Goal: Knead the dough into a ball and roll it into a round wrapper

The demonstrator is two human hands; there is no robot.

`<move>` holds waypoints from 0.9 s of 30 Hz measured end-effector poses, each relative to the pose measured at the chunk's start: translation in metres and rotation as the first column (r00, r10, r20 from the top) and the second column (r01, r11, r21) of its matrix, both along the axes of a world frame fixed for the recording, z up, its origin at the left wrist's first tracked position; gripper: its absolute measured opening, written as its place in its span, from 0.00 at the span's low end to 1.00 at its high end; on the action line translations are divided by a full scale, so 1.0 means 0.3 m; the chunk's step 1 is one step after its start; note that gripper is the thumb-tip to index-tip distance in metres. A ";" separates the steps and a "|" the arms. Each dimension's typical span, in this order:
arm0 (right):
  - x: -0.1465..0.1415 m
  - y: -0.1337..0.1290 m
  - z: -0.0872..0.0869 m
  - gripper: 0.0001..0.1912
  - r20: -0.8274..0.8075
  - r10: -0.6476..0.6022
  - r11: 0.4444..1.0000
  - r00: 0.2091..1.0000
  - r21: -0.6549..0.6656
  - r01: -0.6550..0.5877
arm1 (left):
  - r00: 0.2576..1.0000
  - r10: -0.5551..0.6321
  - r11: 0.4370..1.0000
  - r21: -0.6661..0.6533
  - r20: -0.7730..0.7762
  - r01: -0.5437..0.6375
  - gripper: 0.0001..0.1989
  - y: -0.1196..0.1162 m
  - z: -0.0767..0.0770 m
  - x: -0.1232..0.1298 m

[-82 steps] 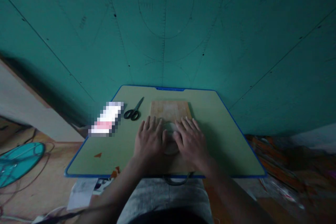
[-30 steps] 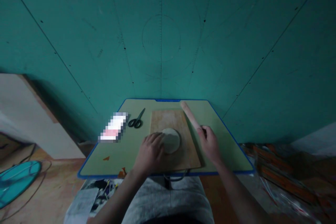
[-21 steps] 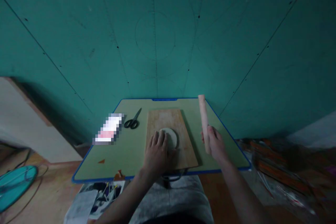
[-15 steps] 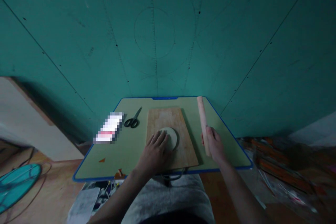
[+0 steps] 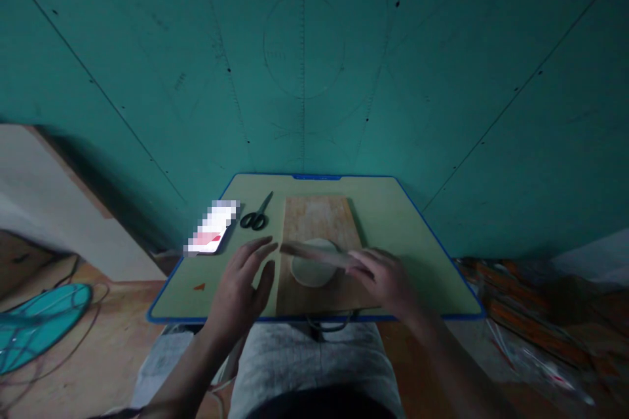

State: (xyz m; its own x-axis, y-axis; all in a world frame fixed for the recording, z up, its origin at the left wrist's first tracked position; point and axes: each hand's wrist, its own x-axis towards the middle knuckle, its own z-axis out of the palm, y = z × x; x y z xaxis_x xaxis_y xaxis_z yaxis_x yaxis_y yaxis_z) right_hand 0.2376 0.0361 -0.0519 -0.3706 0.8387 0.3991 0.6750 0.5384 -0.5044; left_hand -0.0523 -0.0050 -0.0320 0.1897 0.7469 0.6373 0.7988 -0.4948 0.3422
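A wooden rolling pin (image 5: 314,253) lies crosswise over a round, flat piece of pale dough (image 5: 314,273); whether it touches the dough I cannot tell. My right hand (image 5: 381,276) is closed around the pin's right end. Just left of the pin's other end, my left hand (image 5: 243,281) is held with thumb and fingers apart, holding nothing. Under the dough is a wooden cutting board (image 5: 319,213), with a dark loop at its near edge.
Black-handled scissors (image 5: 255,217) and a phone (image 5: 212,228), partly pixelated, lie on the left of the small blue-edged table (image 5: 410,242). Nearby is a small orange scrap (image 5: 199,287). A green wall (image 5: 314,78) rises behind the table.
My right hand has brought the rolling pin from the table's right side to over the dough, turning it crosswise. My left hand has lifted off the dough and moved left.
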 end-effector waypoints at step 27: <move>-0.263 0.324 0.034 0.23 0.399 0.052 0.998 0.915 -0.048 -0.036 | 0.942 0.192 0.939 -0.229 -0.275 -0.258 0.26 0.097 -0.091 0.089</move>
State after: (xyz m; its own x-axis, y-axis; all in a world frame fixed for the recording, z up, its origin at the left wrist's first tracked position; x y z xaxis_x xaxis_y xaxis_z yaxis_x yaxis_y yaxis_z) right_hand 0.1587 0.1332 -0.0417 -0.5293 0.8298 0.1768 0.8010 0.5574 -0.2183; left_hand -0.0256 0.0240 -0.0592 0.1227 0.9201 0.3719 0.9534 -0.2133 0.2134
